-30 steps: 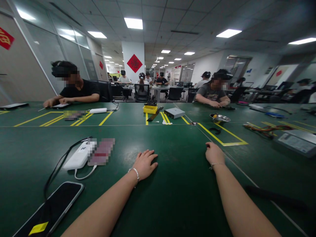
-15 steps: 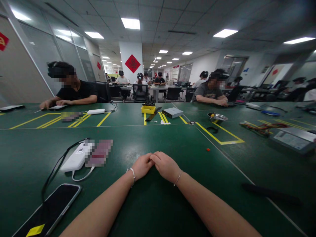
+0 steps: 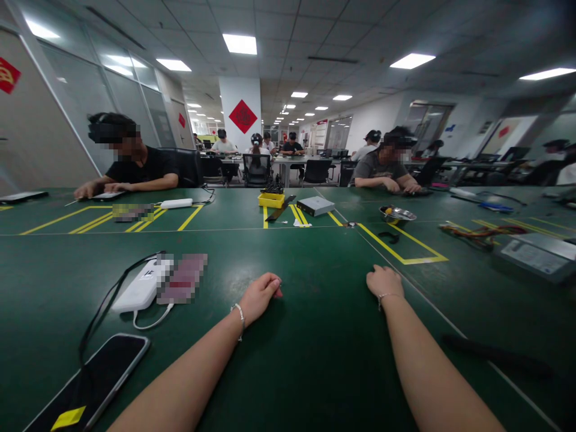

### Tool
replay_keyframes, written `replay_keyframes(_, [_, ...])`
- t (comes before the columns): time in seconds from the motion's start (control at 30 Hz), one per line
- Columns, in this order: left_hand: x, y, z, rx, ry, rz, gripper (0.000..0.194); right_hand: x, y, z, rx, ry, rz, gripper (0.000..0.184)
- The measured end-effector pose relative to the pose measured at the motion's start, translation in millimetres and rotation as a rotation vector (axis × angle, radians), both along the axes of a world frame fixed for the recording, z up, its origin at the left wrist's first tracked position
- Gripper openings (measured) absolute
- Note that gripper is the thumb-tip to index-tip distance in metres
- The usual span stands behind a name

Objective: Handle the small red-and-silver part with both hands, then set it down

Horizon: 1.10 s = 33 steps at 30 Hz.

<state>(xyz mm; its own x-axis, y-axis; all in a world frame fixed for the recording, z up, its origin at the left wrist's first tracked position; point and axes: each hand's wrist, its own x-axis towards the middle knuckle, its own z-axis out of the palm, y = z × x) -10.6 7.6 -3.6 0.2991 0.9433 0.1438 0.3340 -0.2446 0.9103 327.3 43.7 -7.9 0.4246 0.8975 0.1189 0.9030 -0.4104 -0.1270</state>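
Note:
My left hand point(image 3: 261, 295) rests on the green table point(image 3: 315, 354), its fingers loosely curled and nothing visible in them. Farther right, my right hand point(image 3: 386, 281) lies low over the tabletop with fingers bent down, near the pale seam. It covers the spot where a small orange piece lay, and that piece is now out of sight. Whether the fingers grip it is hidden. A bracelet circles each wrist. Left of my left hand lie a white power bank point(image 3: 143, 284) with a cable and a blurred, pinkish flat item point(image 3: 183, 279).
A phone point(image 3: 96, 378) lies front left. A dark strip-like object point(image 3: 495, 354) is at right. Farther back are a yellow bin point(image 3: 270, 200), a grey metal box point(image 3: 315, 206), a metal bowl point(image 3: 398, 214) and a power supply point(image 3: 540, 255). Two people sit across the table.
My right hand has left my left hand and moved right, over the small orange piece, which is now hidden. My left hand stays almost in place.

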Motion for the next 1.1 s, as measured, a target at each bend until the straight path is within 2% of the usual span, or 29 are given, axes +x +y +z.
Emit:
replay_keyframes(0.2, [1,-2,3.8,-0.013,-0.038,0.0,0.023,-1,-3,3.5,-0.05,-0.019,0.048,0.035])
replay_keyframes(0.33, [1,-2,5.5,-0.033,-0.056,0.001,0.023,-12,-7,12.9,0.006,0.044,0.061,0.031])
replay_keyframes(0.43, [2,-2,5.0,-0.039,-0.069,-0.003,0.022,-37,-9,20.3,0.128,0.306,0.2,0.024])
replay_keyframes(0.53, [2,-1,2.5,-0.044,-0.08,-0.003,0.021,-79,-15,23.7,0.192,0.807,0.374,0.018])
replay_keyframes(0.6, [1,-1,-0.1,-0.043,-0.091,-0.001,0.019,-110,-20,23.4,0.193,1.123,0.443,0.016])
replay_keyframes(0.7, [1,0,-3.5,-0.016,-0.096,0.013,0.018,-147,-31,21.7,0.126,1.439,0.48,0.016])
replay_keyframes(0.77, [0,1,-4.6,0.017,-0.081,0.031,0.017,-162,-36,20.7,0.051,1.59,0.48,0.017])
replay_keyframes(0.87, [1,1,-3.9,0.054,-0.066,0.056,0.016,-166,-39,19.3,-0.024,1.752,0.471,0.02])
replay_keyframes(1.1, [3,1,0.1,0.036,-0.067,0.048,0.023,-154,-34,13.7,-0.043,1.889,0.512,0.022])
